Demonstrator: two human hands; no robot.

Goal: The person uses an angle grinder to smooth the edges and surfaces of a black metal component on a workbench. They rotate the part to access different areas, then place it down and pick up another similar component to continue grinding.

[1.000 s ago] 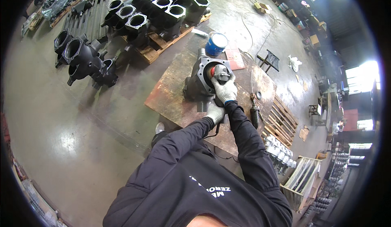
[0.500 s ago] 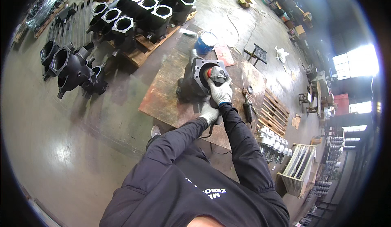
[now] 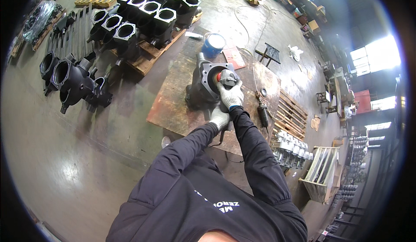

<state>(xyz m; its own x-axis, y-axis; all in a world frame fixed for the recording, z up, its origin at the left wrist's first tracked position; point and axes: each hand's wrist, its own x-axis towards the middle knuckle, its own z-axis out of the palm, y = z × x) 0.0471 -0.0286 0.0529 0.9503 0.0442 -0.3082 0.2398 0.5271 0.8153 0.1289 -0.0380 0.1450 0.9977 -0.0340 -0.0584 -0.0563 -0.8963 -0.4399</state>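
A black cast metal housing (image 3: 200, 83) with a bolted flange and a wide round bore lies on the worktable (image 3: 173, 105). An angle grinder (image 3: 227, 77) with a grey head and an orange-red disc is held at the bore, its disc reaching inside the opening. My right hand (image 3: 232, 96), in a white knitted glove, is closed round the grinder's head. Lower down, my left hand (image 3: 220, 117), gloved alike, grips the grinder's dark body; its fingers are partly hidden. A cord hangs below that hand.
A blue bucket (image 3: 214, 45) and a red sheet (image 3: 234, 58) sit beyond the housing. Another handheld power tool (image 3: 262, 114) lies at the table's right. Similar black housings (image 3: 125, 31) fill a pallet at the far left, with more (image 3: 73, 81) on the floor. A black stool (image 3: 269, 54) stands farther off.
The grinder's head and my right hand have shifted slightly left with a small tilt against the bore. Most of the view has drifted slightly left. Both hands keep their grip.
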